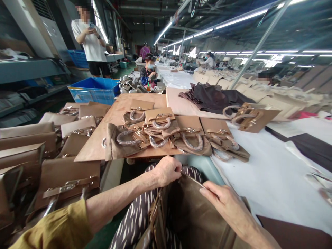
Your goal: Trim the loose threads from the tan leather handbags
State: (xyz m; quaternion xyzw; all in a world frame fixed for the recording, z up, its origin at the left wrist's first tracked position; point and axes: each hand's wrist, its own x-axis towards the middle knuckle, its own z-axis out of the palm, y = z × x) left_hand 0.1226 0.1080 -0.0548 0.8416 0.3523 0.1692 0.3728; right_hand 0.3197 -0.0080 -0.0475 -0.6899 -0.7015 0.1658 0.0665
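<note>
A brown handbag (pixel 199 204) lies open on my lap, its dark inside facing up at me. My left hand (pixel 167 172) is closed on the far corner of its rim. Farther right along the same edge, my right hand (pixel 224 199) pinches the rim between thumb and fingers. The edge runs taut between both hands. The bag's lower part and its base are cut off by the bottom of the view. Just beyond my hands, several tan handbags (pixel 190 135) with plastic-wrapped handles lie on a brown board (pixel 90 145).
More tan bags (pixel 70 180) are stacked at my left. Behind them stands a blue bin (pixel 93 90). Dark brown pieces (pixel 212 95) and an upright tan bag (pixel 255 117) rest on the white table (pixel 249 166) at right. One person (pixel 90 41) stands far left; another (pixel 149 71) sits ahead.
</note>
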